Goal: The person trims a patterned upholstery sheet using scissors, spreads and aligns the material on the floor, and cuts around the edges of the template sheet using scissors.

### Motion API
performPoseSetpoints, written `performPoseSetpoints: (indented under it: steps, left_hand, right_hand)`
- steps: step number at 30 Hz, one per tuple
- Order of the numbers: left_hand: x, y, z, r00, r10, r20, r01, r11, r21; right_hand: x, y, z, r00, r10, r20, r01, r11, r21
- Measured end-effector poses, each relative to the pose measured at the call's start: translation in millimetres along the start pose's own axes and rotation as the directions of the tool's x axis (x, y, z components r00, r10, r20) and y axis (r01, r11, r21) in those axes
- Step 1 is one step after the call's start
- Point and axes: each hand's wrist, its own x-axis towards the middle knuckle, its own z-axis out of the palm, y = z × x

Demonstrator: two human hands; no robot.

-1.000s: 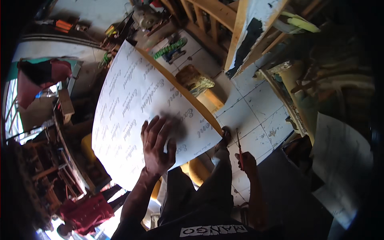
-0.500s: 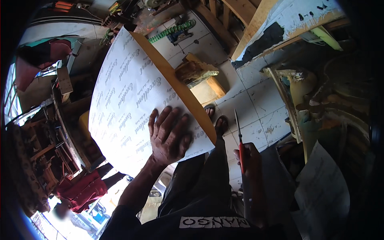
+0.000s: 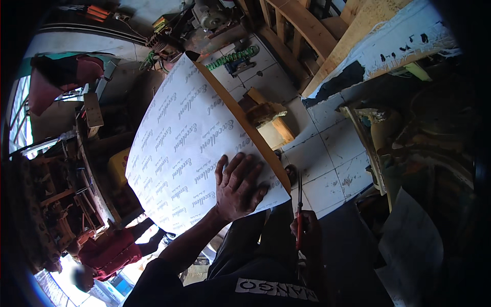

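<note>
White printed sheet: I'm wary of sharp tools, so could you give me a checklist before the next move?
1. Left hand resting on the white printed sheet: ok.
2. Right hand gripping the red-handled scissors: ok.
3. Blades apart from the left hand: ok, they are off to its right.
4. Blades fully closed: cannot tell, too thin in this view.
5. Firm support under the sheet: cannot tell, hidden.

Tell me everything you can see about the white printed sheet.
The white sheet looks like paper or fabric, printed with repeated grey script. It looks smooth and broad, narrowing toward its far end. A yellow-brown band runs along its right edge; whether attached is unclear. The left grip rests palm-down near its lower right corner.
</note>
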Motion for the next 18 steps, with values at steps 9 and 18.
performPoseSetpoints:
  steps: [9,18]
  left_hand:
    - [-7,4,-10,0.996,0.024,0.085,-0.018,0.997,-0.073]
    - [30,-61,-43,0.992,-0.077,-0.101,0.081,0.996,0.041]
  right_hand:
    - [-17,2,9,0.998,0.007,-0.063,-0.009,0.999,-0.036]
    - [22,-55,-17,0.957,-0.267,-0.115,0.217,0.920,-0.327]
